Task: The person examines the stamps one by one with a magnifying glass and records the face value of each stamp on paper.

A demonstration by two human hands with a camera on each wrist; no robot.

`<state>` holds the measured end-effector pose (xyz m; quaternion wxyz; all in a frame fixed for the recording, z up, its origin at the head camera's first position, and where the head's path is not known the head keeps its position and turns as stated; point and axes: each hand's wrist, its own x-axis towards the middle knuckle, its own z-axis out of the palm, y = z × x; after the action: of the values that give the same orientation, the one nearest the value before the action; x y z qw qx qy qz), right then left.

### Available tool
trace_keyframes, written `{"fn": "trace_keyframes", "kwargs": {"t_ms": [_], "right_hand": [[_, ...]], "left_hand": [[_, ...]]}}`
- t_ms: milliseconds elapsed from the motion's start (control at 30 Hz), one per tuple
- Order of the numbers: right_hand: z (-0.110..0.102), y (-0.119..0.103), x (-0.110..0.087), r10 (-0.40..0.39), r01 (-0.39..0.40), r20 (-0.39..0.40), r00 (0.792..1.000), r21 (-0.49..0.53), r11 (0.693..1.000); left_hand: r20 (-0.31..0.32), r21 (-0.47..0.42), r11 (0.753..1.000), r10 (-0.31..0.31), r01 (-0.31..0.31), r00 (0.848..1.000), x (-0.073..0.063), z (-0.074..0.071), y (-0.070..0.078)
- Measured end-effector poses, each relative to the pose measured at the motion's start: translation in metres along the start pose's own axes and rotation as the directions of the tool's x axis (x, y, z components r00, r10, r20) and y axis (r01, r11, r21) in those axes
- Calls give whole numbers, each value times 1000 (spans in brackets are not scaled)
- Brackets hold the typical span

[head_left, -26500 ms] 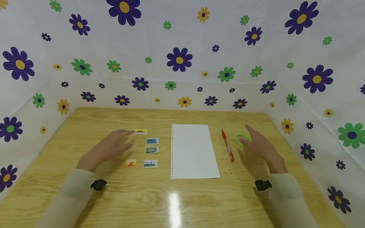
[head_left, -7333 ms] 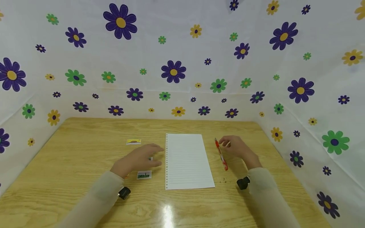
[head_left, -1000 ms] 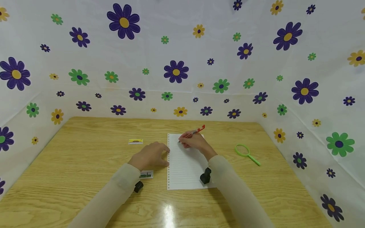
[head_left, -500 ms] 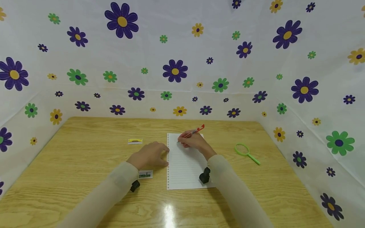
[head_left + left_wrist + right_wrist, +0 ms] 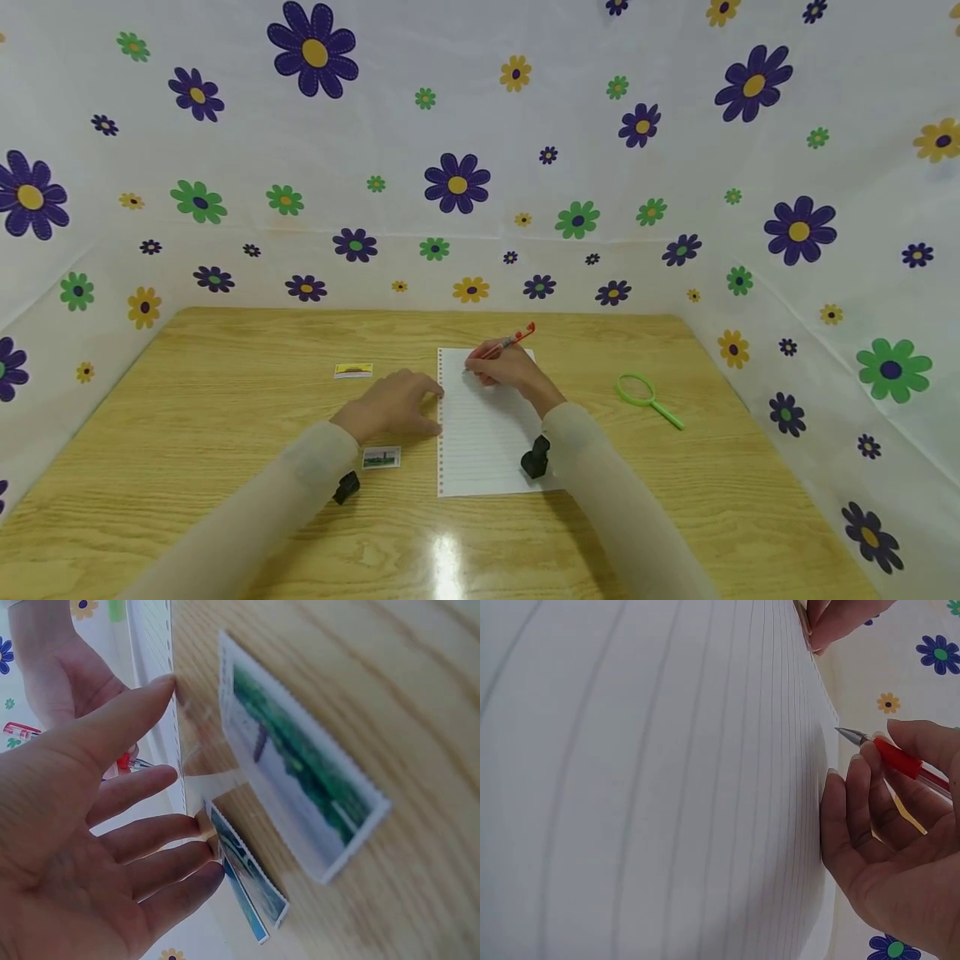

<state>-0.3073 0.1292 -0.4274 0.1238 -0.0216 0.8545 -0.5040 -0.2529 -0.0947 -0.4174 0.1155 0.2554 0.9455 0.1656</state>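
Observation:
A lined sheet of paper (image 5: 480,462) with punched holes lies mid-table in the head view. My right hand (image 5: 513,367) rests on its upper part and pinches a red pen (image 5: 519,335) in a writing grip. In the right wrist view the pen's metal tip (image 5: 849,735) points toward the sheet, with no cap on it. Thumb and index finger of my left hand (image 5: 393,406) touch the sheet's left edge, the fingers loosely bent. In the left wrist view a green landscape stamp (image 5: 300,765) lies beside that hand, and two bluish stamps (image 5: 253,866) lie beneath its fingertips.
A yellow stamp (image 5: 353,371) lies beyond my left hand. To the right of the sheet is a green magnifying glass (image 5: 666,414). White flowered cloth (image 5: 390,125) encloses the back and sides of the wooden table (image 5: 225,400).
Since the earliest frames, my right hand has left the magnifying glass, taken the pen and moved onto the sheet; my left hand has come to its edge. During the last second both hands barely move.

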Motion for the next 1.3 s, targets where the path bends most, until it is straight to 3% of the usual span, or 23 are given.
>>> {"fn": "trace_keyframes", "kwargs": {"t_ms": [667,1300], "right_hand": [[1,-5,-3,16,-16,-10,1000,-31,999],[4,-2,0,63,-64,-76,995,-17,998]], "left_hand": [[4,-18,1000,-4,4,1000,5,-1,-1],[3,-30,999,-19,19,1000,6,-1,-1]]}}
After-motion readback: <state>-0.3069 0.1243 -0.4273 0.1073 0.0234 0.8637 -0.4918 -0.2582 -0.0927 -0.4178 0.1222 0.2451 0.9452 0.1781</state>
